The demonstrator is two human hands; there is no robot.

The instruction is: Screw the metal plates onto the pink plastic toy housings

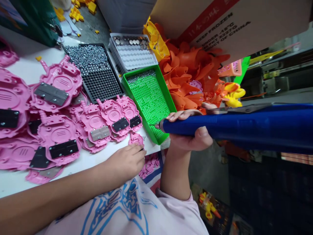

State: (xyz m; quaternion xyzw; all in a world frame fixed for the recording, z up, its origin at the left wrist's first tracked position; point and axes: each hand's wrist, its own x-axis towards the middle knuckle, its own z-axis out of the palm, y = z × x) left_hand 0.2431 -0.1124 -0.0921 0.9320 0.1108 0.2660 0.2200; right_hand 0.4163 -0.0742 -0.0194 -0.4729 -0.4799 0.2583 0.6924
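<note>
My right hand is wrapped round a blue electric screwdriver. The screwdriver lies level, its thin bit pointing left over the near end of the green perforated tray; whether the bit touches anything there I cannot tell. Small screws are gathered at that tray's far end. At the table's near edge, my left hand has its fingers curled over a small pink plastic part, which it partly hides. Just beyond it stand pink plastic housings with black or grey covers screwed on.
A black perforated tray heaped with screws lies behind the housings. White trays holding round metal discs are stacked beside it. Orange plastic parts pile up at the back right, under a large carton. More pink parts lie below the table edge.
</note>
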